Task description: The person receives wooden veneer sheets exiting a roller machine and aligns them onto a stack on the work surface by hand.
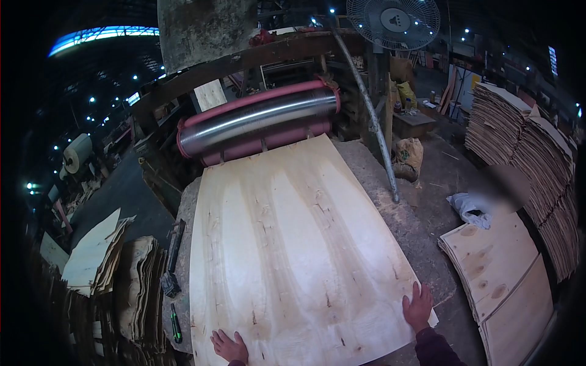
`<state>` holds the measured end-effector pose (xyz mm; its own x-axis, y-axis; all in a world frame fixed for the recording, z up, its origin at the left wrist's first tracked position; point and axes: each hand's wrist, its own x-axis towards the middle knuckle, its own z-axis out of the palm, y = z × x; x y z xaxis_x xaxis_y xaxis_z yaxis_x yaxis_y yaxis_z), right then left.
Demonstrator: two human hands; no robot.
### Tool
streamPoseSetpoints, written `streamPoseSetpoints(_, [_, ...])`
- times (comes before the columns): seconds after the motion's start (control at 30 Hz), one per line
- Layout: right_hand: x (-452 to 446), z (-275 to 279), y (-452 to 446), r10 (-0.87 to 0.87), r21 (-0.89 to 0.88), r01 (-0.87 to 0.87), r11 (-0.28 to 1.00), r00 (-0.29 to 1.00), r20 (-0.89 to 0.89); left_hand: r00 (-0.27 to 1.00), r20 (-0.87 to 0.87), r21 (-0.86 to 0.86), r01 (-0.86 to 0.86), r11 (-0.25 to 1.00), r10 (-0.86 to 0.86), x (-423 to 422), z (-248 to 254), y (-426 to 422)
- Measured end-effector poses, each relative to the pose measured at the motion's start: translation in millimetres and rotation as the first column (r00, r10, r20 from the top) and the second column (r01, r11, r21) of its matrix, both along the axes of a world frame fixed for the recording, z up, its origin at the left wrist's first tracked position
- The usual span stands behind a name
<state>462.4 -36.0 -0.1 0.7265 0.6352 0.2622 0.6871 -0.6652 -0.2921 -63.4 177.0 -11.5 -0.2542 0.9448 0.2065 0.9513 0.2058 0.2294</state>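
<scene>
Unclenched hands rest upon the veneer sheet, which stretches ahead toward the metal roller.

Pale streaky wood sheet looks pretty smooth, long silver metal roller is super glossy, grey slab-like table rough, matt.

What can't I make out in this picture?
All in the head view:
Middle of the bench: hidden under the wood sheet.
Arm behind the left hand: mostly cut off by the bottom edge.
Patch beside the tall stacks: blurred.
Mark on the fan: too small.
</scene>
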Motion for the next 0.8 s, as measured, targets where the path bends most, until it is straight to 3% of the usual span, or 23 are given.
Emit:
streamPoseSetpoints(0.03, [0, 0, 0, -0.001, -0.002, 0.001, 1.000, 1.000, -0.004, 1.000, 0.000, 0.000, 0.001, 1.000, -0.001, 0, 0, 0])
streamPoseSetpoints(0.13, [-1, 0, 0, 0.000, 0.006, 0.000, 1.000, 1.000, 0.008, 0.999, -0.027, -0.221, 0.009, 0.975, -0.016, 14, 44, -4])
streamPoseSetpoints(0.33, [0, 0, 0, 0.000, 0.002, 0.000, 1.000, 1.000, 0.002, 0.999, -0.037, -0.232, 0.005, 0.973, -0.014, 16, 46, -5])
streamPoseSetpoints(0.43, [0, 1, 0, 0.001, 0.002, -0.001, 1.000, 1.000, -0.003, 1.000, 0.007, -0.005, -0.001, 1.000, 0.001, 5, 9, -1])
streamPoseSetpoints(0.8, [-1, 3, 1, 0.002, 0.000, -0.002, 1.000, 1.000, -0.005, 1.000, 0.009, -0.001, 0.003, 1.000, -0.003, 2, 5, -1])
